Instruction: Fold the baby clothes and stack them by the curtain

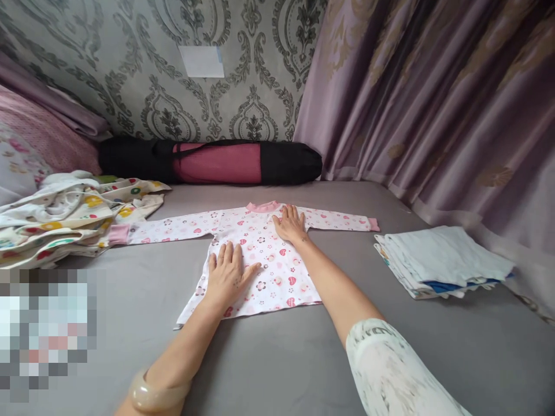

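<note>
A small long-sleeved shirt (264,271), white with pink hearts and flowers, lies spread on the grey sheet with both sleeves stretched out sideways. Its collar and cuffs are pink. My left hand (228,274) rests flat on the lower left of the shirt's body, fingers apart. Near the collar, on the right shoulder, my right hand (289,224) lies flat with spread fingers. Neither hand grips anything. The left cuff touches a heap of patterned clothes (82,214). Part of the right side of the shirt is hidden by my right forearm.
On the right sits a folded stack of pale cloth (446,257). A long black and dark red bag (217,163) lies along the patterned wall. Purple curtains (411,104) hang at the right. A blurred-out patch covers the lower left of the grey sheet (143,294).
</note>
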The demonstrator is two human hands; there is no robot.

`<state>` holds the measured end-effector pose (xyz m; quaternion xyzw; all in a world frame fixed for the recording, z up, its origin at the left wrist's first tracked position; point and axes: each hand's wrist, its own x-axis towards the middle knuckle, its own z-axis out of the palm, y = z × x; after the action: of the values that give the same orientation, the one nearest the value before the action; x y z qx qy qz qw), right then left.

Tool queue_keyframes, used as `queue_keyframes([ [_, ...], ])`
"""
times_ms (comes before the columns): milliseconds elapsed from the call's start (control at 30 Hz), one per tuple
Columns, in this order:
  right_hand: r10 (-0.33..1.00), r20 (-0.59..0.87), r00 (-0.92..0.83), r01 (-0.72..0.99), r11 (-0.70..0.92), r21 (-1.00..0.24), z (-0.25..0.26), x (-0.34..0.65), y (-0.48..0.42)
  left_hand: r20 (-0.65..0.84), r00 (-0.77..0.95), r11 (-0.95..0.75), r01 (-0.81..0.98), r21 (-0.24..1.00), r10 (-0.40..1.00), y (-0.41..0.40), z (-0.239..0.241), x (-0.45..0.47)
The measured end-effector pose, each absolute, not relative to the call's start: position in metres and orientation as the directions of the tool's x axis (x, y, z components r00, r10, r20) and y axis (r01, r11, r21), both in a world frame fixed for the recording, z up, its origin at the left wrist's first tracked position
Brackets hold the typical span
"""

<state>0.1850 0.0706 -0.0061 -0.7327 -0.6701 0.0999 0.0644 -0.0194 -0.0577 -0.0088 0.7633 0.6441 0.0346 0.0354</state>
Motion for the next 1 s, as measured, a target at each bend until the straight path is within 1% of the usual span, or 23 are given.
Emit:
queue_keyframes([
  [133,0.995,-0.056,0.081,0.964,-0.092,-0.249,-0.005,0.185,0.072,0.015,0.164,-0.164,0.982,0.093,0.986,-0.057,-0.009,-0.02],
  [267,0.994,-0.106,0.04,0.94,-0.073,-0.333,0.003,0.194,0.072,0.018,0.168,-0.169,0.982,0.089,0.986,-0.057,-0.009,-0.02],
  [333,0.997,-0.062,0.054,0.929,-0.073,-0.363,0.008,0.202,0.069,0.009,0.167,-0.167,0.982,0.087,0.986,-0.057,-0.008,-0.02],
  [433,0.993,0.012,0.114,0.929,-0.103,-0.356,0.011,0.213,0.064,0.001,0.162,-0.162,0.983,0.084,0.987,-0.057,-0.008,-0.02],
  [600,0.991,-0.006,0.131,0.924,-0.124,-0.362,0.012,0.226,0.063,0.007,0.161,-0.161,0.983,0.087,0.987,-0.057,-0.008,-0.019],
  [667,0.992,-0.042,0.115,0.903,-0.122,-0.412,0.014,0.232,0.066,0.014,0.163,-0.163,0.983,0.085,0.987,-0.057,-0.007,-0.02],
  [733,0.993,-0.087,0.074,0.856,-0.108,-0.506,0.017,0.241,0.068,0.016,0.163,-0.163,0.983,0.08,0.987,-0.057,-0.007,-0.02],
  [800,0.995,-0.084,0.055,0.785,-0.095,-0.612,0.02,0.253,0.068,0.011,0.161,-0.161,0.984,0.079,0.987,-0.058,-0.006,-0.019],
  [867,0.993,-0.043,0.113,0.733,-0.113,-0.671,0.021,0.268,0.067,-0.001,0.158,-0.157,0.984,0.081,0.987,-0.057,-0.006,-0.019],
  [900,0.986,-0.018,0.167,0.725,-0.136,-0.675,0.022,0.276,0.066,-0.009,0.155,-0.154,0.985,0.082,0.988,-0.057,-0.006,-0.019],
  [1000,0.924,0.036,0.38,0.728,-0.275,-0.628,0.021,0.302,0.062,-0.028,0.137,-0.135,0.988,0.077,0.99,-0.056,-0.008,-0.018],
])
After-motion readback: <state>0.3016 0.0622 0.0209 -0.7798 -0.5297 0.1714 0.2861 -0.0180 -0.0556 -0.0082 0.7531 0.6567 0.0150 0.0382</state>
